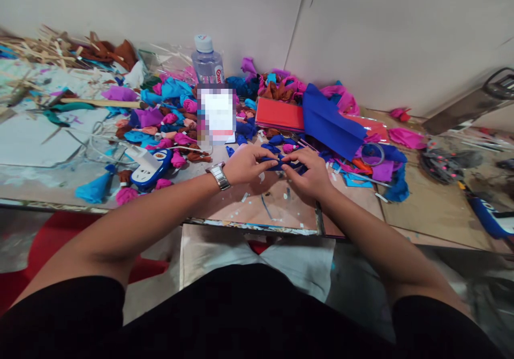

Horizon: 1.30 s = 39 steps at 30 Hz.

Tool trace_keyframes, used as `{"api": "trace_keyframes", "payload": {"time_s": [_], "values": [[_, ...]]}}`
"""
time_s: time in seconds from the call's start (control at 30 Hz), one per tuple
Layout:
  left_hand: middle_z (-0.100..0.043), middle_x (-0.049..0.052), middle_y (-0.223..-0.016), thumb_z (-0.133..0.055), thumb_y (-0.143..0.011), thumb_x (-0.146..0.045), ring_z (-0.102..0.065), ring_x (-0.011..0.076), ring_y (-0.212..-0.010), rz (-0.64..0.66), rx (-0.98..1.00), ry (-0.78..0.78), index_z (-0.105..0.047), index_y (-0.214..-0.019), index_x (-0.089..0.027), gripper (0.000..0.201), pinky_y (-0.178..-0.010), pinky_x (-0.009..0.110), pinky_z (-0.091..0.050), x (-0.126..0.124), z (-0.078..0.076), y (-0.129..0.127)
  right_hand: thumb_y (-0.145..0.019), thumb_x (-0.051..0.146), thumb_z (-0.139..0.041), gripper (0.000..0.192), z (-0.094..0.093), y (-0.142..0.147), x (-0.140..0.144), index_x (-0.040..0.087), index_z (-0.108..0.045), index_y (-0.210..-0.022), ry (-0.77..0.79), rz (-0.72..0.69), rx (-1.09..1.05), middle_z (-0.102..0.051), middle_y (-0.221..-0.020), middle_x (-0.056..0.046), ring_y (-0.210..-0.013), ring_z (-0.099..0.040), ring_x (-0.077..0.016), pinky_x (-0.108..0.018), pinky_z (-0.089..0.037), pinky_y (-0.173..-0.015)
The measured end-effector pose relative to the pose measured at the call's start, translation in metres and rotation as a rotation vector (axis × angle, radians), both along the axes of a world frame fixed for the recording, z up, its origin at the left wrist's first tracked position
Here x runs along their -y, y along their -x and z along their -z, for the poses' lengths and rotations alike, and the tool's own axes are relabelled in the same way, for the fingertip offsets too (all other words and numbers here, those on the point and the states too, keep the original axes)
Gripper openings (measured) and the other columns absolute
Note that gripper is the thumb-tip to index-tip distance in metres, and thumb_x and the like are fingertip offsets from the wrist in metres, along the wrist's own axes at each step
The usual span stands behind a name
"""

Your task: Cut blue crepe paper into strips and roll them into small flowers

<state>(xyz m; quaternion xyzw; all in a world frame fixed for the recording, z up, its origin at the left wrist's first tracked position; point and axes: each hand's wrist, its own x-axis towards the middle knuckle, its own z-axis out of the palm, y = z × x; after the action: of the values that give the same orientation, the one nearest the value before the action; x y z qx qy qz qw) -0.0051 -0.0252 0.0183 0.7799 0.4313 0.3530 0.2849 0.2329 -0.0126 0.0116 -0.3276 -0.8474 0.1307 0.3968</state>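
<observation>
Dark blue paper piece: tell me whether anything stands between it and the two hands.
Nothing visible does. The left hand and right hand both pinch the dark blue paper piece directly, above the table; other scraps lie behind it.

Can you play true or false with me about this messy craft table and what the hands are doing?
1. Both hands, the left hand and the right hand, pinch one dark blue paper piece. True.
2. The watch is on the right wrist. False: it is on the left wrist.
3. A water bottle stands at the back near the wall. True.
4. The big blue sheet lies left of the hands. False: it lies behind and to the right of them.
5. The table is littered with pink and blue paper bits. True.
</observation>
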Motion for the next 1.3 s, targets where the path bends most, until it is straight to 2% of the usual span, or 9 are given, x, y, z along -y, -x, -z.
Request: {"api": "trace_keyframes", "payload": {"time_s": [0.17, 0.3, 0.43, 0.63, 0.73, 0.9, 1.03, 1.17, 1.3], "values": [[-0.084, 0.002, -0.096, -0.07, -0.097, -0.042, -0.071, 0.0152, -0.077, 0.031, -0.028, -0.008, -0.085, -0.107, -0.024, 0.026, -0.07, 0.028, -0.048, -0.0006, 0.0019, -0.0019, -0.095, 0.034, -0.074, 0.007, 0.0025, 0.002, 0.0006, 0.027, -0.076, -0.093, -0.023, -0.004, 0.003, -0.081, -0.094, -0.004, -0.094, -0.074, -0.0263, -0.046, -0.053, -0.092], [-0.083, 0.002, -0.089, -0.07, -0.096, -0.041, -0.068, 0.0144, -0.072, 0.062, -0.02, -0.004, -0.086, -0.108, -0.023, 0.026, -0.068, 0.027, -0.047, -0.0013, 0.0029, -0.0021, -0.096, 0.033, -0.072, 0.008, 0.004, 0.0016, -0.0001, 0.027, -0.076, -0.093, -0.026, 0.017, 0.033, -0.081, -0.095, -0.003, -0.094, -0.074, -0.0263, -0.047, -0.053, -0.092], [-0.083, 0.003, -0.091, -0.071, -0.095, -0.041, -0.069, 0.0149, -0.073, 0.058, 0.032, 0.088, -0.085, -0.109, -0.021, 0.029, -0.066, 0.026, -0.048, -0.0021, 0.0045, -0.0029, -0.094, 0.034, -0.074, 0.009, 0.0029, 0.0008, 0.0008, 0.029, -0.079, -0.1, -0.05, 0.012, 0.055, -0.083, -0.097, -0.003, -0.096, -0.074, -0.0268, -0.048, -0.052, -0.093], [-0.083, 0.004, -0.093, -0.071, -0.092, -0.035, -0.073, 0.016, -0.08, 0.129, 0.137, 0.218, -0.085, -0.105, -0.019, 0.024, -0.072, 0.026, -0.054, -0.0022, 0.0064, -0.0049, -0.095, 0.031, -0.073, 0.008, -0.0007, 0.001, 0.0031, 0.029, -0.08, -0.095, -0.111, 0.013, 0.063, -0.083, -0.09, -0.002, -0.09, -0.074, -0.0249, -0.048, -0.05, -0.093], [-0.083, 0.005, -0.091, -0.073, -0.091, -0.035, -0.071, 0.0151, -0.077, 0.121, 0.175, 0.253, -0.084, -0.104, -0.018, 0.025, -0.069, 0.025, -0.054, -0.0005, 0.004, -0.0049, -0.096, 0.029, -0.073, 0.007, -0.0014, 0.0002, 0.0032, 0.029, -0.08, -0.094, -0.168, -0.008, 0.084, -0.083, -0.088, -0.001, -0.089, -0.074, -0.024, -0.049, -0.047, -0.094], [-0.076, 0.004, -0.073, -0.071, -0.094, -0.054, -0.06, 0.0115, -0.06, 0.057, 0.125, 0.264, -0.084, -0.094, -0.015, 0.041, -0.057, 0.024, -0.043, 0.0012, -0.0005, -0.0038, -0.096, 0.029, -0.072, 0.008, -0.0018, -0.0009, 0.0029, 0.031, -0.08, -0.097, -0.159, 0.004, 0.119, -0.083, -0.091, 0.0, -0.091, -0.073, -0.0243, -0.051, -0.044, -0.098], [-0.076, 0.004, -0.075, -0.075, -0.09, -0.049, -0.057, 0.0102, -0.059, 0.043, 0.188, 0.31, -0.084, -0.095, -0.014, 0.035, -0.057, 0.024, -0.043, 0.0004, 0.001, -0.005, -0.096, 0.031, -0.072, 0.009, -0.0002, -0.0007, 0.0023, 0.03, -0.079, -0.102, -0.166, 0.005, 0.108, -0.083, -0.095, -0.002, -0.092, -0.073, -0.0249, -0.049, -0.046, -0.096], [-0.071, 0.002, -0.068, -0.073, -0.091, -0.045, -0.051, 0.0088, -0.057, 0.049, 0.174, 0.239, -0.083, -0.092, -0.014, 0.032, -0.054, 0.023, -0.037, 0.0008, 0.0026, -0.0068, -0.098, 0.033, -0.07, 0.008, 0.0011, -0.0003, 0.0022, 0.03, -0.077, -0.101, -0.135, 0.011, 0.132, -0.083, -0.097, -0.002, -0.094, -0.073, -0.026, -0.05, -0.046, -0.097], [-0.075, 0.003, -0.077, -0.07, -0.093, -0.047, -0.058, 0.0109, -0.064, 0.052, 0.112, 0.138, -0.082, -0.093, -0.016, 0.033, -0.06, 0.024, -0.041, 0.0021, 0.0028, -0.007, -0.099, 0.032, -0.068, 0.007, 0.0004, 0.0005, 0.0037, 0.028, -0.073, -0.1, -0.093, 0.003, 0.139, -0.081, -0.099, -0.003, -0.096, -0.073, -0.0257, -0.049, -0.045, -0.098]]}}
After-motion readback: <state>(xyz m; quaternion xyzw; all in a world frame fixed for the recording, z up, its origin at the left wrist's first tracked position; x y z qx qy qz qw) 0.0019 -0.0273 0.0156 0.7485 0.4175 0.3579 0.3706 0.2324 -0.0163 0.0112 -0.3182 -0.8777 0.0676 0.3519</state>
